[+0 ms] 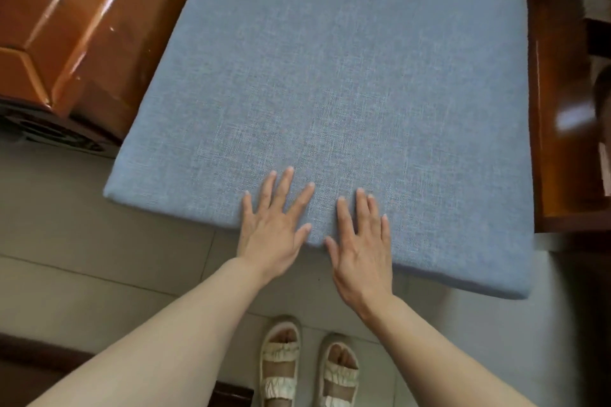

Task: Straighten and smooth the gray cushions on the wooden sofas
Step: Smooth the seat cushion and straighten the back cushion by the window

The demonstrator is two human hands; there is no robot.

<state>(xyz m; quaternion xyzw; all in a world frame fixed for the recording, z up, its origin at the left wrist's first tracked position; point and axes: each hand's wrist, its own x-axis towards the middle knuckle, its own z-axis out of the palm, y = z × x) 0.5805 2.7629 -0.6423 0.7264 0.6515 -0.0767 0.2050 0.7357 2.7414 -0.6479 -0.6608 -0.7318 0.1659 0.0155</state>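
A large blue-gray woven cushion (330, 76) lies flat on a wooden sofa seat and fills most of the view. Its front edge overhangs toward me. My left hand (274, 225) rests flat on the cushion's front edge with its fingers spread. Right beside it, my right hand (360, 251) also lies palm down on the same edge, fingers apart. Neither hand grips anything. The cushion's surface looks smooth, with no visible folds.
A glossy wooden armrest (66, 26) rises at the left of the cushion, another wooden armrest (562, 109) at the right. Gray floor tiles (99, 258) lie below. My feet in pale sandals (307, 370) stand just in front of the sofa.
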